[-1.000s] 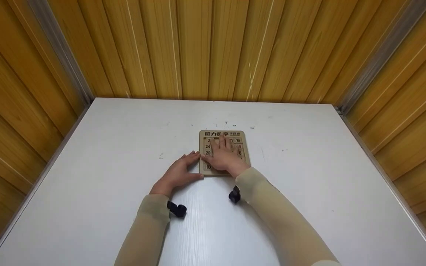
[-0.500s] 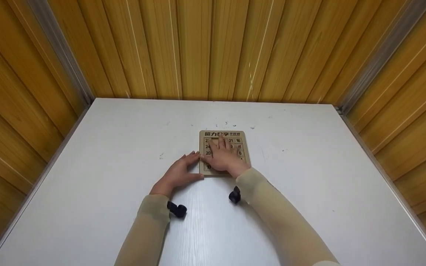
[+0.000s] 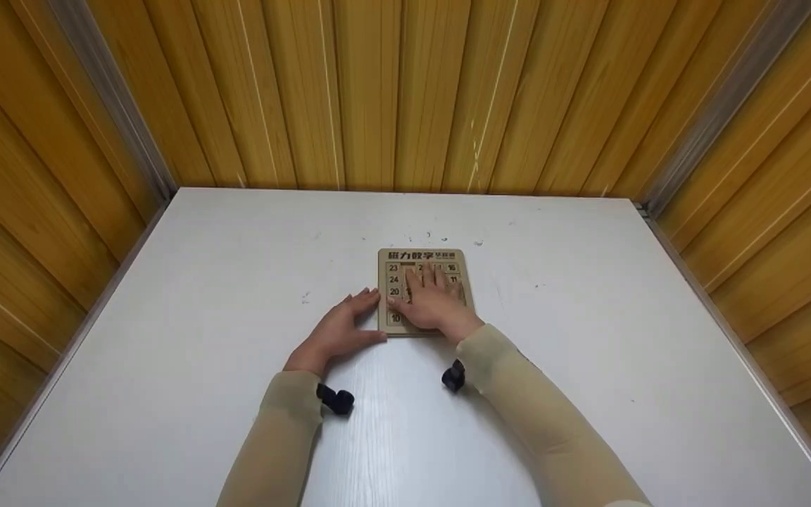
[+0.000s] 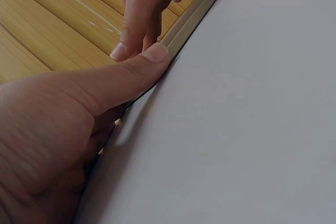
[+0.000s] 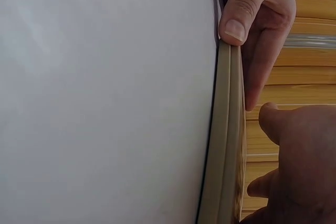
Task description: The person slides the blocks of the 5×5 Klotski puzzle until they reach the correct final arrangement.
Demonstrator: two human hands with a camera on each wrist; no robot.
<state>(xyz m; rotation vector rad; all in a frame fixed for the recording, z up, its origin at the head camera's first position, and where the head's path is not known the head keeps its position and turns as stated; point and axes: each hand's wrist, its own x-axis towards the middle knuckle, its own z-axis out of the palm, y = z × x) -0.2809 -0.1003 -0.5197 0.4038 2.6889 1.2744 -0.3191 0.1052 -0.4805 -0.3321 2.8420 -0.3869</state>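
Observation:
A tan number sliding puzzle lies flat on the white table, with rows of numbered square tiles and dark lettering along its far edge. A dark gap shows in its top row, right of tile 23. My left hand holds the puzzle's near left corner, fingers along the left side and thumb on the near edge; in the left wrist view the thumb presses that edge. My right hand lies over the tiles with its fingers spread, fingertips near the top row. It hides many tiles in the middle and lower right.
The white table extends around the puzzle, with small dark marks beyond it. Wood-patterned panels stand behind the table and on both sides. A small black camera sits at each wrist.
My right hand has shifted slightly right and toward me, showing more of the lettering and top row. The left hand keeps its place at the corner.

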